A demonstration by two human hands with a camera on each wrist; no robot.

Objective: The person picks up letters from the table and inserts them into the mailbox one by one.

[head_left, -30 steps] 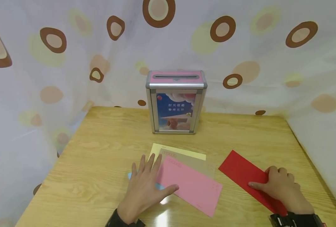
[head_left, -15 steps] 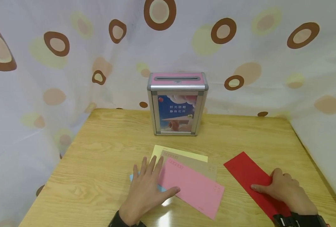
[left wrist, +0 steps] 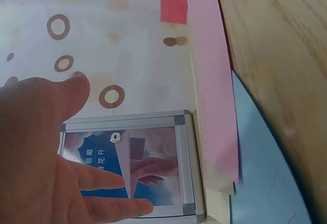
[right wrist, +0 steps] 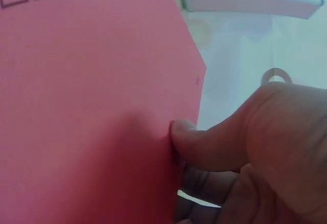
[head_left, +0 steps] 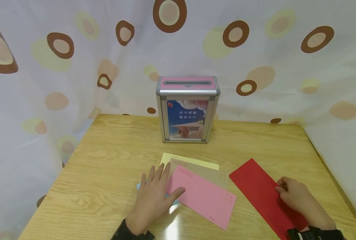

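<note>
Your right hand [head_left: 296, 196] pinches the right-hand edge of a red envelope [head_left: 260, 193], thumb curled against the paper, the sheet stretching leftward from your fingertips; the right wrist view shows part of a row of dark printed boxes on it. Your left hand [head_left: 153, 196] hovers, fingers straight and spread wide, apart from the papers as the left wrist view shows. To the right of those fingers a pink envelope [head_left: 205, 200], bearing a row of small red boxes and print too small to read, overlaps a tan envelope [head_left: 209, 175] and, just beyond it, a yellow envelope [head_left: 193, 161]. A blue envelope [left wrist: 260, 157] lies partly hidden below your left palm, all on a wood-grained table [head_left: 90, 173]. Well beyond your left fingertips stands an upright box [head_left: 188, 110], slotted on its pink top, its locked front reading "时光信箱 静待花开" in white characters.
</note>
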